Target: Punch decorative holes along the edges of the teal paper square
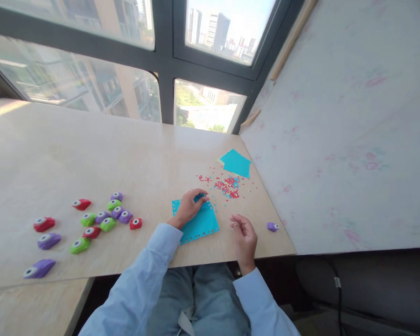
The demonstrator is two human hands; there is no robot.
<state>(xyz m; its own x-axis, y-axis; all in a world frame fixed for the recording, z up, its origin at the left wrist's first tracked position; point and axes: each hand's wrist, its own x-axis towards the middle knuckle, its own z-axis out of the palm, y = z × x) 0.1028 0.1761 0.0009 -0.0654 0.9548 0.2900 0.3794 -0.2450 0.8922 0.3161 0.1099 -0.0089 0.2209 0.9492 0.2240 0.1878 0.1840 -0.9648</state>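
The left hand (190, 205) lay on the far edge of a blue paper sheet (198, 225), fingers curled down and pressed onto it, most likely to keep the sheet flat and steady on the wooden table (91, 154). Whether something small sat under those fingers could not be told from this distance. The sheet stretched from the fingertips back toward the person, its border dotted with punched holes.

The right hand (244, 233) hovered just to the right of the sheet, palm turned up, fingers loosely bent and a little apart, pinching nothing that showed. Just beyond its fingertips a small purple punch (272, 227) lay within easy reach.

Past both hands, red and blue paper bits (227, 184) were scattered, with a second blue piece (235, 163) behind them. Well off to the left of the left hand sat a cluster of colored punches (105, 217).
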